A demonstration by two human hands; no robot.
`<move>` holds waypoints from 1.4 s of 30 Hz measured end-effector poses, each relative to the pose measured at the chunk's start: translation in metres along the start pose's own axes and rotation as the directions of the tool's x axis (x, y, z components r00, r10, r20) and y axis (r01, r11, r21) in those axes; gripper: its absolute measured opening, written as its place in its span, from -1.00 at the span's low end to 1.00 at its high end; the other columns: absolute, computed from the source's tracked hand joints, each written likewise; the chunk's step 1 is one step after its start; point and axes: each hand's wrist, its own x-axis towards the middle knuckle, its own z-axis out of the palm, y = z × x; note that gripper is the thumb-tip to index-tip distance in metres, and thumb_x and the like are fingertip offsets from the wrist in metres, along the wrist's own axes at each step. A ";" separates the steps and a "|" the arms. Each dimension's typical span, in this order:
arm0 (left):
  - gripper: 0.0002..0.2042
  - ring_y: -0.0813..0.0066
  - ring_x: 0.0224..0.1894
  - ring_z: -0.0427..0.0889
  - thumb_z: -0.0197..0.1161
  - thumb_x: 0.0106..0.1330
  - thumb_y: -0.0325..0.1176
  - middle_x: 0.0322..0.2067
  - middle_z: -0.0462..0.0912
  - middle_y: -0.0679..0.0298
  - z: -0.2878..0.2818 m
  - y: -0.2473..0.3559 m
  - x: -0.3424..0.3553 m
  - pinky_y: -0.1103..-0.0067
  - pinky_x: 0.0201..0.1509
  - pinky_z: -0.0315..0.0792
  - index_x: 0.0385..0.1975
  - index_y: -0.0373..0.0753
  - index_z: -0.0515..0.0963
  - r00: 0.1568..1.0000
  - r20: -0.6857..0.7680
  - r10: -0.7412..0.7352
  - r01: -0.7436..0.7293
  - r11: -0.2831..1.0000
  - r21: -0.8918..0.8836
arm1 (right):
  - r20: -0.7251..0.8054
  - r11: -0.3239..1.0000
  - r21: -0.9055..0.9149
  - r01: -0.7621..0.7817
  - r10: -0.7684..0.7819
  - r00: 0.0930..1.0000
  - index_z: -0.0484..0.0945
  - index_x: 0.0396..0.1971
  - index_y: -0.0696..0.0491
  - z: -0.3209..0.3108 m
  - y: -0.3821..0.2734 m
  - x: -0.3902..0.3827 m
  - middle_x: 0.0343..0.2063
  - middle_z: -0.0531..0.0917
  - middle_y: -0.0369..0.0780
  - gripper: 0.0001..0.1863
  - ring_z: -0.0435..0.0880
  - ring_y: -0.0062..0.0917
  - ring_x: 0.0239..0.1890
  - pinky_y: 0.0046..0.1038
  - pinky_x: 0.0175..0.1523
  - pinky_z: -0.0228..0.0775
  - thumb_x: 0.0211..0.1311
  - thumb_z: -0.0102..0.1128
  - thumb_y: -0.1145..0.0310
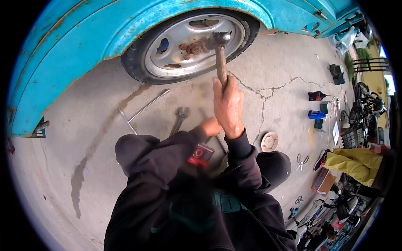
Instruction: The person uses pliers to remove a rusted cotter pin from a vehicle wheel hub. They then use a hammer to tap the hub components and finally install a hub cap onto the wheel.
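Observation:
My right hand (229,104) is wrapped round the wooden handle of a ball-peen hammer (221,58). The hammer's metal head is raised in front of the wheel (167,46), which has a silver rim and rusty hub parts. I cannot tell whether the head touches the wheel. Lower down and partly behind my right wrist is my left hand (211,126), blurred, its fingers mostly hidden. A wrench (180,119) lies on the floor beside my left forearm. Farther left rests a T-shaped metal wrench (146,106). Between my knees sits a red and black package (201,154).
Above the wheel curves the rusty turquoise vehicle body (96,54). A round metal cap (269,142) lies by my right knee, with scissors (301,162) beyond. Dark and blue bottles (316,114), a yellow cloth (356,165) and bicycles (368,102) line the right. Cracks and a wet streak mark the concrete.

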 end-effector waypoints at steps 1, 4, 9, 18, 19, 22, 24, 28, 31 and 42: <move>-0.65 0.10 -0.27 0.74 0.15 0.42 -0.16 -0.28 0.76 -0.03 0.002 0.000 -0.001 0.22 -0.17 0.53 -0.11 -0.34 0.68 1.000 0.003 -0.005 0.005 1.000 0.005 | -0.084 0.998 0.056 0.011 -0.007 0.996 0.46 -0.21 0.20 -0.004 -0.010 -0.003 -0.60 0.59 0.03 -0.72 0.61 0.01 -0.55 -0.16 -0.42 0.42 0.50 0.17 0.26; -0.62 0.07 -0.24 0.74 0.15 0.42 -0.13 -0.27 0.75 -0.06 -0.001 0.001 0.004 0.22 -0.14 0.53 -0.12 -0.36 0.68 1.000 -0.001 -0.007 0.007 1.000 0.027 | -0.251 0.985 0.139 0.099 -0.062 0.966 0.45 -0.22 0.14 -0.007 -0.026 -0.010 -0.60 0.61 0.10 -0.78 0.64 0.11 -0.54 0.00 -0.49 0.41 0.42 0.24 0.31; -0.58 0.02 -0.19 0.74 0.17 0.41 -0.08 -0.24 0.75 -0.11 -0.002 0.003 0.003 0.20 -0.10 0.54 -0.13 -0.39 0.68 1.000 0.009 -0.006 0.004 0.994 0.107 | 0.034 0.999 -0.032 0.014 -0.013 0.999 0.48 -0.18 0.18 0.025 0.028 -0.011 -0.59 0.63 0.07 -0.74 0.64 0.13 -0.51 -0.03 -0.45 0.45 0.45 0.21 0.27; -0.45 -0.14 0.14 0.64 0.19 0.39 0.02 0.05 0.67 -0.18 -0.016 -0.018 -0.041 0.16 0.25 0.48 0.03 -0.44 0.61 0.929 -0.132 -0.345 0.362 0.774 0.519 | 0.250 0.873 -0.485 0.051 0.083 0.965 0.61 -0.14 0.13 -0.171 0.034 -0.045 -0.57 0.67 -0.08 -0.71 0.69 -0.07 -0.45 -0.17 -0.32 0.51 0.32 0.35 0.23; -0.46 -0.15 0.16 0.64 0.16 0.39 -0.02 0.09 0.66 -0.15 -0.018 -0.027 -0.037 0.16 0.27 0.48 0.11 -0.40 0.56 0.911 -0.144 -0.387 0.398 0.732 0.553 | 0.317 0.851 -0.508 0.133 0.041 0.947 0.62 -0.14 0.11 -0.197 0.041 -0.041 -0.55 0.68 -0.09 -0.71 0.71 -0.09 -0.43 -0.17 -0.29 0.52 0.28 0.37 0.24; -0.39 -0.20 0.15 0.64 0.21 0.30 -0.09 0.05 0.64 -0.32 -0.016 -0.042 -0.035 0.19 0.27 0.50 0.14 -0.53 0.39 0.884 -0.274 -0.378 0.467 0.717 0.518 | 0.517 0.803 -0.572 0.169 0.193 0.834 0.65 -0.15 0.08 -0.249 0.088 -0.032 -0.46 0.72 -0.09 -0.68 0.73 -0.13 -0.34 -0.19 -0.21 0.55 0.19 0.42 0.21; -0.39 -0.18 0.13 0.67 0.26 0.28 -0.11 0.01 0.68 -0.26 -0.019 -0.047 -0.030 0.19 0.27 0.50 0.15 -0.51 0.38 0.865 -0.325 -0.382 0.501 0.663 0.556 | 0.578 0.799 -0.561 0.215 0.192 0.793 0.66 -0.21 0.07 -0.244 0.146 -0.054 -0.46 0.72 -0.09 -0.68 0.73 -0.13 -0.32 -0.19 -0.21 0.55 0.18 0.43 0.17; -0.34 -0.16 0.18 0.62 0.36 0.29 -0.03 0.09 0.61 -0.27 -0.004 -0.071 -0.019 0.19 0.28 0.48 0.12 -0.53 0.40 0.865 -0.408 -0.292 0.498 0.607 0.620 | 0.447 0.850 -0.525 -0.046 0.322 0.835 0.60 -0.29 0.03 -0.162 0.272 -0.174 -0.50 0.69 -0.12 -0.67 0.73 -0.14 -0.39 -0.13 -0.27 0.55 0.22 0.41 0.08; -0.33 -0.20 0.16 0.60 0.38 0.29 -0.01 0.08 0.59 -0.28 -0.005 -0.094 -0.015 0.17 0.28 0.48 0.11 -0.54 0.41 0.859 -0.451 -0.242 0.505 0.542 0.672 | 0.316 0.840 -0.506 -0.196 0.392 0.864 0.61 -0.24 0.01 -0.091 0.306 -0.236 -0.44 0.70 -0.13 -0.67 0.73 -0.17 -0.32 -0.15 -0.23 0.54 0.24 0.39 0.05; -0.24 -0.11 0.32 0.46 0.35 0.32 0.08 0.25 0.46 -0.21 0.009 -0.060 -0.021 0.18 0.38 0.38 0.29 -0.44 0.33 0.874 -0.346 -0.342 0.482 0.517 0.707 | -0.210 0.532 -0.706 -0.468 0.473 0.856 0.26 0.42 0.21 -0.113 0.410 -0.257 0.40 0.33 0.12 -0.10 0.29 0.00 0.45 -0.02 0.43 0.22 0.25 0.41 -0.02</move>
